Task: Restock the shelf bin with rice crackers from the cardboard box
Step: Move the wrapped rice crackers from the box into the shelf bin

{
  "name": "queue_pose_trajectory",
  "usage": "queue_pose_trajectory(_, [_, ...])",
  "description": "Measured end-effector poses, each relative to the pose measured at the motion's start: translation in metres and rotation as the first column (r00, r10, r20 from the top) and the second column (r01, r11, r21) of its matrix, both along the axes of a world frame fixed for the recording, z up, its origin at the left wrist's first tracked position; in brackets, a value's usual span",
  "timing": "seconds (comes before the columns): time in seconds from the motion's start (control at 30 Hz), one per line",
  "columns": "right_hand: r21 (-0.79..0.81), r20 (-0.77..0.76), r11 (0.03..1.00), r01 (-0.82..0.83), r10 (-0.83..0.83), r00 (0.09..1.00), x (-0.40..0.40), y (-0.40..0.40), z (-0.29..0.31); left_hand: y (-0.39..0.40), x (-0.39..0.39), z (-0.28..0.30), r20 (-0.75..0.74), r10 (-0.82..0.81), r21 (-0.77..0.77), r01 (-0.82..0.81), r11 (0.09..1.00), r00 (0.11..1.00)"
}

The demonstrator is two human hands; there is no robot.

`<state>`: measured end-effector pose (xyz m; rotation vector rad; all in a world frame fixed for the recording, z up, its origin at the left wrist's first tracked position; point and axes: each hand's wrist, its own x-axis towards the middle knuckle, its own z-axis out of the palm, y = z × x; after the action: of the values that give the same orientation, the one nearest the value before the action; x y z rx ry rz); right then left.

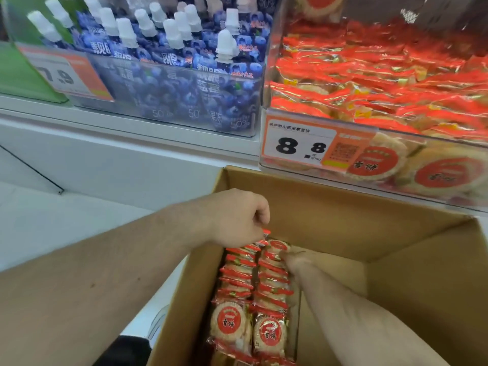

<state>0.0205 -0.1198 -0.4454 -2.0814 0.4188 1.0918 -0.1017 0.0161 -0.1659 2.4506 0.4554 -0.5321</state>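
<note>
In cardboard box (pixel 343 225): left hand (pixel 237 217) pinching rice crackers (pixel 250 283); right hand (pixel 295 260) beside, grip unclear.

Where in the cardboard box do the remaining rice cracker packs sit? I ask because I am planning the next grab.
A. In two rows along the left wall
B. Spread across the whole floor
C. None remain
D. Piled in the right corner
A: the rice cracker packs stand in two rows against the left wall of the cardboard box, whose right side is bare.
</note>
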Motion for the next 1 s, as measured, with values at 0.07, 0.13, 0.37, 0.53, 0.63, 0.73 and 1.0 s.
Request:
queue_pose_trajectory(0.07, [0.058, -0.06, 0.998, -0.004, 0.007, 0.998, 0.0, -0.006, 0.008, -0.002, 0.0, -0.003, -0.016, 0.004, 0.001, -0.004, 1.0, 1.0])
queue_pose_trajectory(0.13, [0.105, -0.093, 0.994, 0.042, -0.033, 0.995, 0.002, -0.018, 0.02, -0.003, 0.0, -0.004, -0.033, 0.017, -0.011, -0.017, 1.0, 0.999])
queue_pose_trajectory(0.37, [0.485, -0.396, 0.828, 0.282, -0.08, 0.915, -0.013, -0.056, 0.101, -0.01, -0.001, 0.003, -0.043, 0.098, -0.053, -0.101, 0.994, 0.994])
queue_pose_trajectory(0.53, [0.784, -0.465, 0.569, 0.248, 0.274, 0.842, -0.04, -0.025, 0.157, -0.016, 0.0, -0.001, -0.022, 0.313, -0.214, -0.31, 0.926, 0.95])
queue_pose_trajectory(0.63, [0.868, -0.423, 0.428, 0.25, 0.376, 0.824, -0.033, -0.012, 0.161, -0.008, 0.001, -0.004, 0.102, 0.405, -0.261, -0.368, 0.893, 0.909])
queue_pose_trajectory(0.73, [0.745, -0.426, 0.62, 0.247, 0.157, 0.891, -0.012, -0.019, 0.13, -0.002, -0.002, -0.003, 0.101, 0.349, -0.195, -0.325, 0.925, 0.932])
queue_pose_trajectory(1.0, [-0.044, -0.015, 0.972, -0.231, 0.23, 0.973, -0.01, -0.011, 0.043, 0.008, -0.004, -0.013, 0.086, 0.238, -0.052, -0.234, 0.971, 0.967])
